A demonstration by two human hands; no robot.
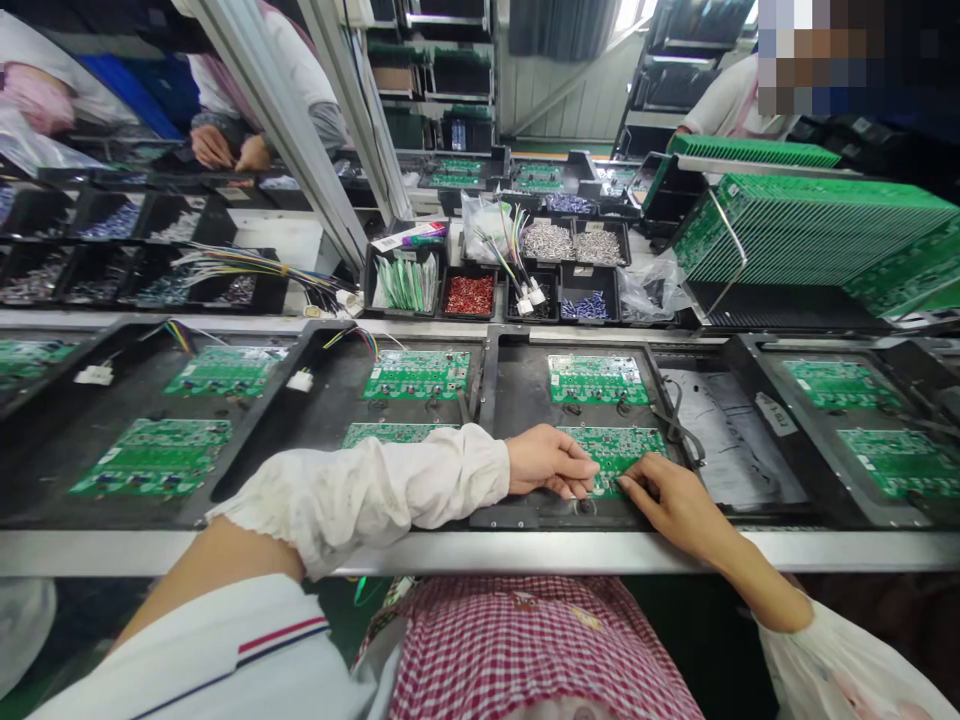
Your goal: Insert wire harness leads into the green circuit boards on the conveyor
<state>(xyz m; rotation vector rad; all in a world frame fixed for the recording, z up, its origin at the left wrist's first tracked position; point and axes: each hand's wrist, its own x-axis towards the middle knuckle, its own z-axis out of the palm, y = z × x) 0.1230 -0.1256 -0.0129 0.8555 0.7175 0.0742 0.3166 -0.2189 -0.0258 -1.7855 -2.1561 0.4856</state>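
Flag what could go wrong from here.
The bare left hand and right hand crowd one board, so a slip might smudge or shift it. The loose left sleeve covers part of another board in this view and could brush it.

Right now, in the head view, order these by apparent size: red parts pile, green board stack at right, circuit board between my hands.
Largest to smallest:
Green board stack
Circuit board, partly covered
Red parts pile
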